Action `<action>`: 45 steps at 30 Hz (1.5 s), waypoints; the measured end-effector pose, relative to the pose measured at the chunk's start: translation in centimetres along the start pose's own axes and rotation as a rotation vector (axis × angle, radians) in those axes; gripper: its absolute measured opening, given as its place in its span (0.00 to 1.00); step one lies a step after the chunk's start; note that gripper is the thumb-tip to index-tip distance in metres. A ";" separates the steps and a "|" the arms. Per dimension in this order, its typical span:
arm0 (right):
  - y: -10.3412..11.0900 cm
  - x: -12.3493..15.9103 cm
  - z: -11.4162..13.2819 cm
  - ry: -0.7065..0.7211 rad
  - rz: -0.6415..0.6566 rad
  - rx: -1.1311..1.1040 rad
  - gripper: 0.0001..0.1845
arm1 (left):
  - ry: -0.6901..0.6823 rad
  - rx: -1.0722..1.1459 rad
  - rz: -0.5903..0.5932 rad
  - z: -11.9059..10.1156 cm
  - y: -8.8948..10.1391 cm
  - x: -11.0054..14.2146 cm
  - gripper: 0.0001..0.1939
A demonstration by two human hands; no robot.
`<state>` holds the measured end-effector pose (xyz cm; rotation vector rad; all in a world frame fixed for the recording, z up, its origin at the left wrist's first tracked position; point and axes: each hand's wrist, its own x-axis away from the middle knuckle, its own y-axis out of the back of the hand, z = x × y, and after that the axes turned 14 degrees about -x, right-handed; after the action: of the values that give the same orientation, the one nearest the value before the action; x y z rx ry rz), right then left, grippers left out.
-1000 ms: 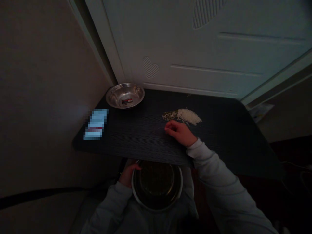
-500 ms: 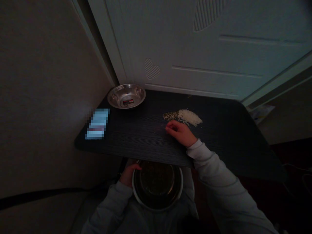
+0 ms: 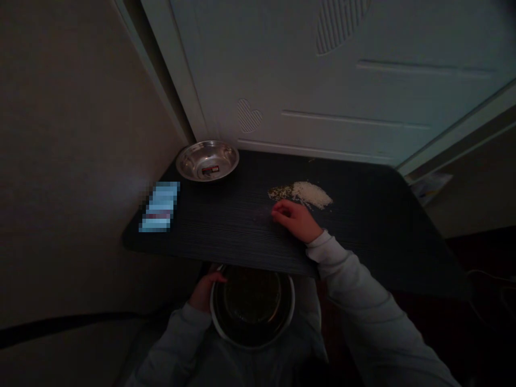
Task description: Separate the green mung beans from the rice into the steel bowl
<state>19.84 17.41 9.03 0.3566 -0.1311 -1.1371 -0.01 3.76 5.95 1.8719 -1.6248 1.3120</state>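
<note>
My left hand (image 3: 207,290) grips the left rim of a wide, dark-looking metal bowl (image 3: 253,339) on my lap, partly under the table's front edge. What the bowl contains is too dark to make out. My right hand (image 3: 296,217) is over the dark table, its fingers curled and thumb brought against them. Whatever they pinch, if anything, is hidden; a faint pale patch shows beside the fingertips. Just beyond this hand lies a heap of white grains like rice (image 3: 312,194), touching a smaller patch of greenish grains (image 3: 281,192).
An empty shiny steel bowl (image 3: 226,158) with a label inside stands at the table's back left. A lit, blurred-out phone-like screen (image 3: 160,207) lies near the left edge. Behind the dark table (image 3: 363,215) rises a white door panel (image 3: 306,80); a wall is at left.
The bowl on my lap has shifted a little to the left together with my left hand. My right hand stays in nearly the same place beside the grains.
</note>
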 end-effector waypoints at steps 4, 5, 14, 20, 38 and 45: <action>0.0 0.1 0.1 0.018 0.052 -0.015 0.08 | -0.086 -0.100 0.022 0.0 1.2 0.1 0.19; 0.0 0.2 0.2 0.022 0.061 -0.022 0.08 | -0.119 -0.142 0.016 -0.1 1.5 0.1 0.20; 0.0 0.2 0.2 0.023 0.068 -0.057 0.08 | -0.253 -0.469 -0.153 -1.1 3.4 0.4 0.15; -0.2 0.2 0.1 0.016 0.114 -0.037 0.08 | -0.255 -0.387 -0.025 -0.5 4.1 0.5 0.12; 0.2 0.2 0.2 0.009 0.110 -0.011 0.07 | -0.196 -0.180 -0.033 1.6 2.7 -0.4 0.13; 0.2 0.5 0.6 -0.026 0.234 0.045 0.08 | -0.193 -0.195 -0.011 1.8 1.9 -0.4 0.12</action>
<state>20.05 16.92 9.58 0.3573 -0.2159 -0.9092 -0.97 2.13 4.09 1.9323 -1.7629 0.9535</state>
